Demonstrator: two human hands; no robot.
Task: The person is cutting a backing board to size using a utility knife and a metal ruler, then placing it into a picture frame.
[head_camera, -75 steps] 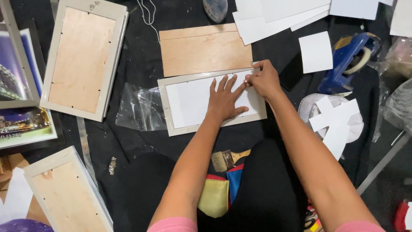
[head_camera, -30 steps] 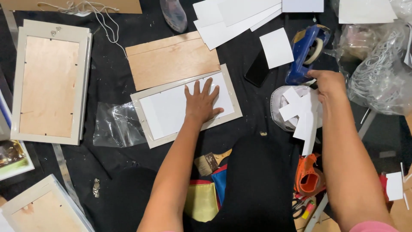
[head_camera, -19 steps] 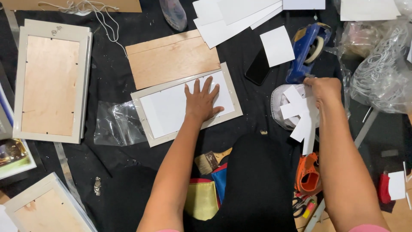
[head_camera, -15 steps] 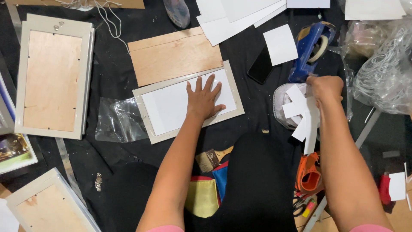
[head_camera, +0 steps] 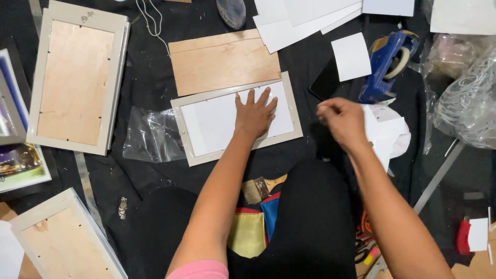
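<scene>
Head view is showing the left hand (head_camera: 254, 114) pressing flat, fingers spread, on the white sheet (head_camera: 227, 121) lying inside the grey picture frame (head_camera: 236, 120). Just right of the frame, the right hand (head_camera: 342, 120) is hovering, fingertips pinched; whether they hold anything I cannot tell. The frame is probably light, stiff, best gripped by its edges.

An empty clear plastic bag (head_camera: 150, 135) lies flat on the dark cloth just to the left of the frame under my left hand (head_camera: 254, 112). At my far right, crumpled clear plastic wrapping (head_camera: 467, 98) is heaped near the edge. A dark phone (head_camera: 326, 80), its screen black, lies beside the blue tape dispenser (head_camera: 385, 64), above my right hand (head_camera: 343, 120).
</scene>
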